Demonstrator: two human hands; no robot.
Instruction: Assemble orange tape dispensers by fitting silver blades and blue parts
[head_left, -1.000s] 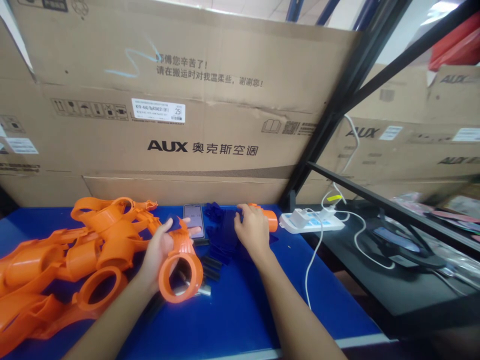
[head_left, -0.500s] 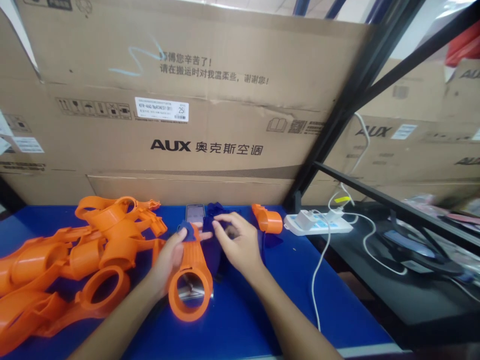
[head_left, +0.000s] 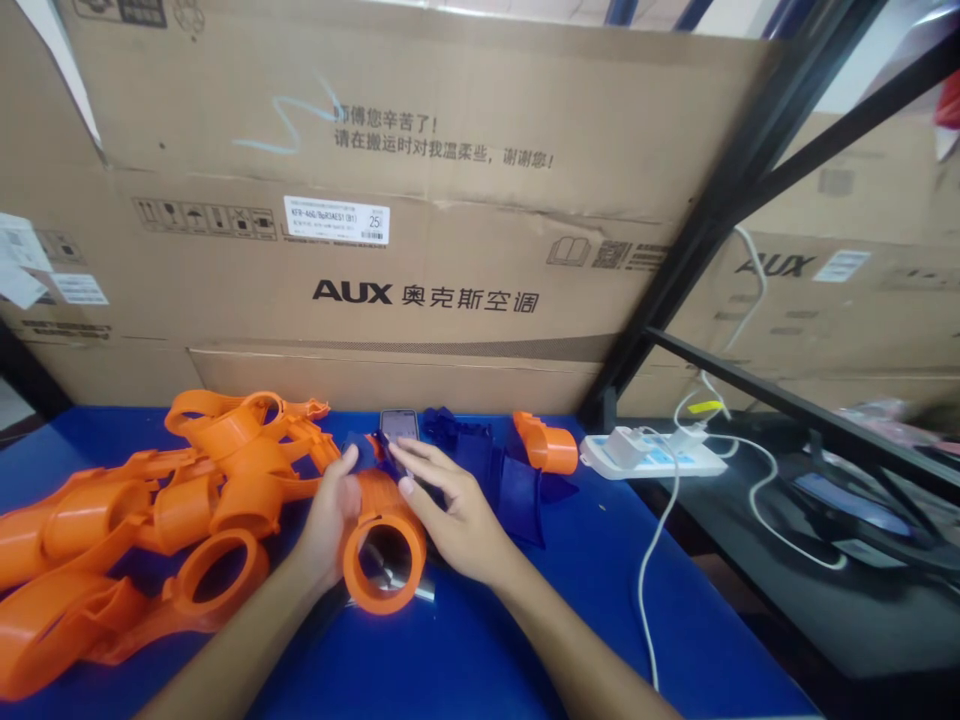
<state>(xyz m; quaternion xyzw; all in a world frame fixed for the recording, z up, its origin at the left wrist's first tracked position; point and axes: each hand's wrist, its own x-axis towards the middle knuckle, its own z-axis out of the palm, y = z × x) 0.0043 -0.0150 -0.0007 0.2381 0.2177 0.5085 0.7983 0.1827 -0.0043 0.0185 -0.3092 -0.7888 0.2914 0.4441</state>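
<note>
My left hand (head_left: 330, 515) is wrapped around the side of an orange plastic tape dispenser (head_left: 384, 590). Its round ring faces me, and a blue plastic piece (head_left: 361, 450) sits at its far end under my left thumb. My right hand (head_left: 457, 510) is at the same end, with its fingers bent over a small dark piece (head_left: 385, 450) that is mostly hidden by the fingertips. Through the ring some metal parts (head_left: 424, 590) show on the table. Just right of my right hand lie several dark blue plastic pieces (head_left: 519, 500).
Several orange dispensers (head_left: 247, 490) are heaped on the left of the blue table (head_left: 480, 650). Another orange dispenser (head_left: 553, 450) lies at the back right, near a white power strip (head_left: 660, 452) with cables. A phone (head_left: 400, 424) stands behind my hands, before a large carton (head_left: 450, 240).
My right hand has come left from the blue pieces to the far end of the dispenser in my left hand. The dispenser's far end now bears a blue piece. The view has shifted slightly.
</note>
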